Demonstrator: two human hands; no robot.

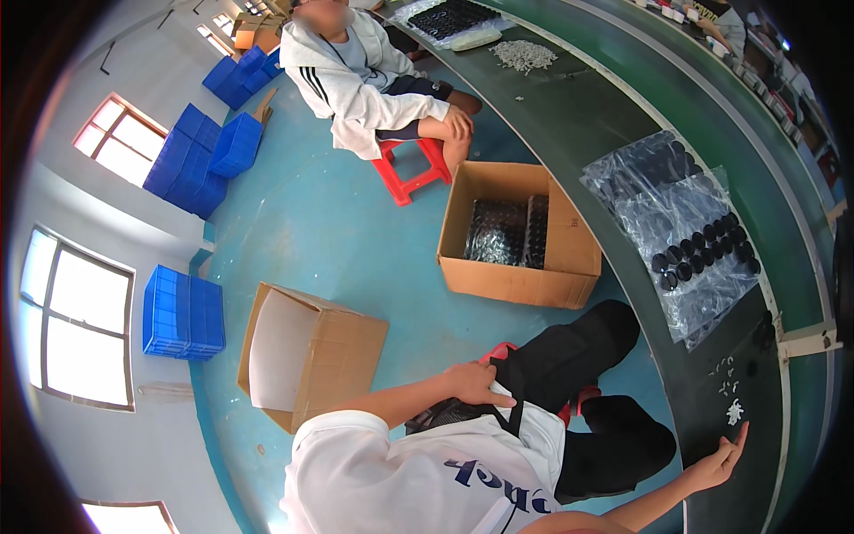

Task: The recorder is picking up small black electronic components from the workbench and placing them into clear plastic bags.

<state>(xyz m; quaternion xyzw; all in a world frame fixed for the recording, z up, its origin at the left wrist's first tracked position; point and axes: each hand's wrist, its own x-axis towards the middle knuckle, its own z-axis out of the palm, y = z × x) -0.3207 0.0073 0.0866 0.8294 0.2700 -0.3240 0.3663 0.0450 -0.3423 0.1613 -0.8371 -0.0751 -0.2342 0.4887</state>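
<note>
My left hand (476, 383) half hides a dark bundle (445, 415) it grips at my lap; my right hand (722, 458) lies spread, small white parts (733, 411) at its twelve o'clock.

The person wears a white short-sleeved shirt (391, 481) with dark blue lettering printed across its front. A thin black strap (514, 392) crosses the shirt near its hem. The trousers (587, 392) are black and loose-fitting. Both forearms are bare below the sleeves, and both hands are bare, without gloves.
</note>
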